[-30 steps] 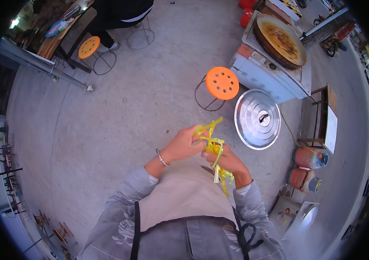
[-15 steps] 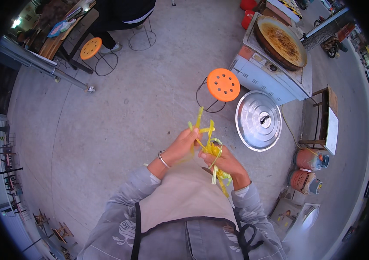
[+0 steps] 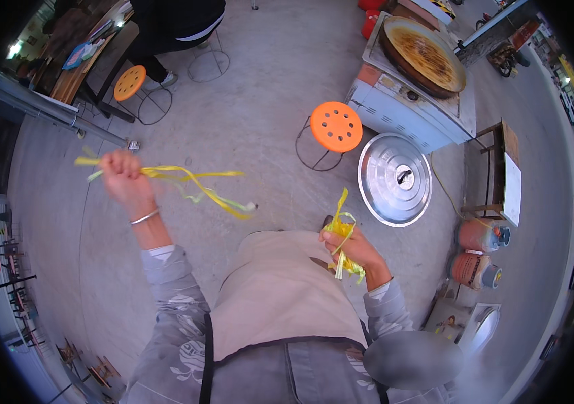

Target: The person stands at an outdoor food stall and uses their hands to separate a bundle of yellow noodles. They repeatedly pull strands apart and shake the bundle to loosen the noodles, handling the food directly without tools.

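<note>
Out to the left, my left hand [image 3: 127, 182] is raised and closed around a few long yellow plastic strips [image 3: 189, 176]. Their loose ends trail to the right in the air, and short ends stick out past the fist. A silvery bracelet [image 3: 145, 216] circles that wrist. My right hand [image 3: 357, 248] stays in front of the beige apron [image 3: 287, 289], gripping a crumpled bunch of yellow and pale green plastic strips [image 3: 349, 264]. One strip points up from the bunch, and others hang below the palm. The fingers of both hands partly hide the strips.
Ahead stands an orange stool [image 3: 336, 126], beside a large metal lid [image 3: 394, 179] and a stove [image 3: 408, 111] with a wide pan [image 3: 425, 54]. Gas cylinders [image 3: 479, 234] and a small table [image 3: 502, 172] are at right. Someone in black [image 3: 172, 23] sits near a wooden table [image 3: 75, 77].
My left hand has swung far left and up from beside the right one, carrying several strips away. My right hand has moved slightly right, still gripping its bunch. A blurred grey oval now shows lower right.
</note>
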Demonstrator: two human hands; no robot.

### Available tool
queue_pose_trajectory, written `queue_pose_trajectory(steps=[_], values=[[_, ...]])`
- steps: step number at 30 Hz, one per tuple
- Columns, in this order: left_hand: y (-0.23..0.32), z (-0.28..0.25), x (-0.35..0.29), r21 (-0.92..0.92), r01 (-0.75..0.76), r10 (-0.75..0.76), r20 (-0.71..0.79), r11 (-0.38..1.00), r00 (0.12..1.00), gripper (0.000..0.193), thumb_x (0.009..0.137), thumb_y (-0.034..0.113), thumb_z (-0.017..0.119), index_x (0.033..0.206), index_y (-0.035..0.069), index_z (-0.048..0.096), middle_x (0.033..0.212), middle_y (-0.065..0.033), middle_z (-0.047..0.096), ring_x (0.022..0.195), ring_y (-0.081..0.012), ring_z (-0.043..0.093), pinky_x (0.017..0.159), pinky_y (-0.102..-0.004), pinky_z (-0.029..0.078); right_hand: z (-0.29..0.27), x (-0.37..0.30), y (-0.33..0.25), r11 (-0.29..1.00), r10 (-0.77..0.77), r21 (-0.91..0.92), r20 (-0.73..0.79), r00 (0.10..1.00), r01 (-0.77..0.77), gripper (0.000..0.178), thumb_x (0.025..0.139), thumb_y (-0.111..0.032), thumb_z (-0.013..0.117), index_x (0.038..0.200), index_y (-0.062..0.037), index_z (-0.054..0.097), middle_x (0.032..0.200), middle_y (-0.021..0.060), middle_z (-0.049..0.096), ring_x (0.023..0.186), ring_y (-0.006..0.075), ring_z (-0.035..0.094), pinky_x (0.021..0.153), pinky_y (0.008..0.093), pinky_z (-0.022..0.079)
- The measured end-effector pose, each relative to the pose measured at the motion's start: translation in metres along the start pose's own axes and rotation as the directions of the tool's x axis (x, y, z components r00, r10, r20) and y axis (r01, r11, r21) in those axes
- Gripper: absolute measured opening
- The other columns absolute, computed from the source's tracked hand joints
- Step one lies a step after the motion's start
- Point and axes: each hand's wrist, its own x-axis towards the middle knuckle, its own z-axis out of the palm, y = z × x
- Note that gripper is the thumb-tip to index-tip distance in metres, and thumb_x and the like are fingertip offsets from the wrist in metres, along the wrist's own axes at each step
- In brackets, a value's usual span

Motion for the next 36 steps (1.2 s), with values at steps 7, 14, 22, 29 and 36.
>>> queue_pose_trajectory(steps=[7, 14, 22, 29, 36], values=[[-0.066, 0.045, -0.117, 0.614, 0.472, -0.73, 0.268, 0.632, 0.629, 0.033, 0.1, 0.03, 0.05, 0.119, 0.004, 0.058, 0.062, 0.0092, 0.034, 0.051, -0.001, 0.032, 0.045, -0.0204, 0.025, 0.007, 0.002, -0.014, 0.995, 0.042, -0.09, -0.008, 0.999, -0.043, 0.02, 0.091, -0.024, 0.064, 0.092, -0.0039, 0.064, 0.072, -0.0014, 0.052, 0.062, 0.0093, 0.05, 0.055, 0.0255, 0.042], [-0.114, 0.063, -0.193, 0.611, 0.716, -0.923, 0.363, 0.338, 0.127, 0.038, 0.103, 0.032, 0.042, 0.113, 0.002, 0.063, 0.073, 0.0054, 0.041, 0.064, -0.0048, 0.037, 0.056, -0.0221, 0.032, 0.017, 0.008, -0.017, 0.949, 0.063, -0.314, 0.106, 0.992, -0.026, 0.02, 0.09, -0.023, 0.063, 0.097, -0.0042, 0.064, 0.079, -0.0002, 0.056, 0.072, 0.0105, 0.053, 0.064, 0.0281, 0.044], [-0.121, 0.068, -0.195, 0.355, 0.764, -0.84, 0.294, 0.54, 0.457, 0.027, 0.099, 0.032, 0.048, 0.084, 0.01, 0.054, 0.071, 0.0039, 0.045, 0.067, -0.0091, 0.044, 0.066, -0.0273, 0.039, 0.027, 0.003, -0.01, 0.993, -0.085, -0.071, 0.071, 0.994, 0.09, 0.019, 0.089, -0.022, 0.067, 0.083, -0.0058, 0.058, 0.062, -0.0003, 0.052, 0.048, 0.009, 0.05, 0.043, 0.0257, 0.042], [-0.062, 0.058, -0.076, -0.178, 0.515, -0.441, 0.334, 0.839, 0.833, 0.031, 0.097, 0.02, 0.052, 0.07, 0.015, 0.037, 0.061, 0.0047, 0.03, 0.055, -0.0087, 0.03, 0.059, -0.0263, 0.03, 0.008, -0.009, 0.001, 0.998, -0.035, 0.057, 0.045, 0.998, 0.033, 0.019, 0.09, -0.022, 0.066, 0.084, -0.0053, 0.059, 0.059, -0.0009, 0.05, 0.045, 0.0092, 0.049, 0.041, 0.025, 0.042], [0.009, 0.021, -0.026, 0.063, -0.041, 0.027, 0.216, 0.997, 0.976, 0.028, 0.101, 0.019, 0.044, 0.074, 0.013, 0.039, 0.063, 0.0044, 0.03, 0.055, -0.0069, 0.028, 0.052, -0.0228, 0.032, -0.017, 0.002, 0.019, 0.992, 0.121, 0.042, -0.156, 0.98, -0.116, 0.014, 0.089, -0.019, 0.065, 0.09, -0.0057, 0.062, 0.075, -0.0027, 0.055, 0.064, 0.0075, 0.05, 0.056, 0.0248, 0.043]])
